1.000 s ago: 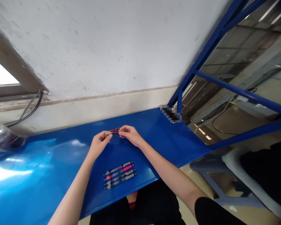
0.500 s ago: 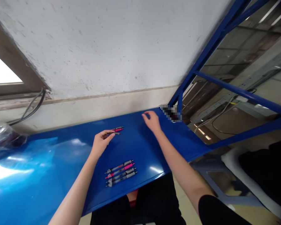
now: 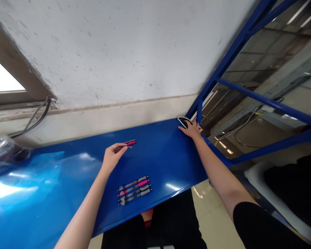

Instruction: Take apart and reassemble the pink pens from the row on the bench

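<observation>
My left hand (image 3: 112,157) is closed in a pinch on a grey pen (image 3: 130,147), low over the blue table. Just beyond its fingers lie a pink pen (image 3: 132,143) and a dark pen, their rear parts hidden by the hand. My right hand (image 3: 192,130) reaches to the table's far right corner with its fingers spread. It rests over a flat dark thing with a white rim (image 3: 181,120), partly covered, whose kind I cannot make out. Nearer to me, several clear-barrelled pens with grey grips (image 3: 144,191) and one pink-gripped pen (image 3: 144,183) lie side by side.
The blue table (image 3: 166,155) runs along a white wall (image 3: 134,52). A clear plastic bag (image 3: 5,148) sits at the left end, beside a glossy blue sheet (image 3: 28,186). A blue metal frame (image 3: 264,100) stands at the right, with a light-coloured chair (image 3: 272,204) nearer.
My right hand has moved right to the table's corner, its fingers spreading over the flat dark thing. My left hand has hardly moved and keeps the pen.
</observation>
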### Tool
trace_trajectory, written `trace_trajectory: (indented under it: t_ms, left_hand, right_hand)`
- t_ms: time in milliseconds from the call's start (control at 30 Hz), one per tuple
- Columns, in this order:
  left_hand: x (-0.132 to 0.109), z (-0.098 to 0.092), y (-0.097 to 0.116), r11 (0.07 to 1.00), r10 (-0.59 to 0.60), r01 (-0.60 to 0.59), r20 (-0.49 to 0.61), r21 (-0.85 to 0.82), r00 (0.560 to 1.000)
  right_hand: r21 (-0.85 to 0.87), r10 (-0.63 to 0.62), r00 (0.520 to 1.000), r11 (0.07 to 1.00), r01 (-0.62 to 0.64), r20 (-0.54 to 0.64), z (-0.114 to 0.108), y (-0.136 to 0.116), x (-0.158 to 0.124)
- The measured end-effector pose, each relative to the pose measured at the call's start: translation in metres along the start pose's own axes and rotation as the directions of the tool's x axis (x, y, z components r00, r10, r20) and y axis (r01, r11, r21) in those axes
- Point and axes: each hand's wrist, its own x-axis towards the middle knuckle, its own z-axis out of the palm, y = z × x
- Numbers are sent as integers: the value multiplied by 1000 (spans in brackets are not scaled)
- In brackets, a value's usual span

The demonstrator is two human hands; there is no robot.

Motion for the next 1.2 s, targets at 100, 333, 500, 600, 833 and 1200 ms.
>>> trace_trajectory:
  t_ms: [100,333,500,600,833,1200]
  left_hand:
    - [1,-3,-2,1000,-3,3,-6,3,1000]
    - [1,-2,-3,1000,9,-9,-4,14,1000]
    - [1,-1,-4,999,37,-37,0,-11,999]
    - [2,-1,-3,999,38,-38,4,-15,999]
    - [3,0,-2,999,52,-52,1,-7,999]
    - [1,1,1,999,40,-38,48,-33,998]
  right_hand:
    - [6,-7,1000,1000,7,4,-2,2,-1]
    - [76,10,995,997,-3,-96,-5,17,-17]
    - [105,20,990,994,-6,-138,-5,28,-24]
    - [109,32,986,994,-14,-164,-4,34,-24]
    - [61,53,994,997,-47,-95,-1,42,-17]
    - [321,-20,904,931,172,-427,-12,-17,-77]
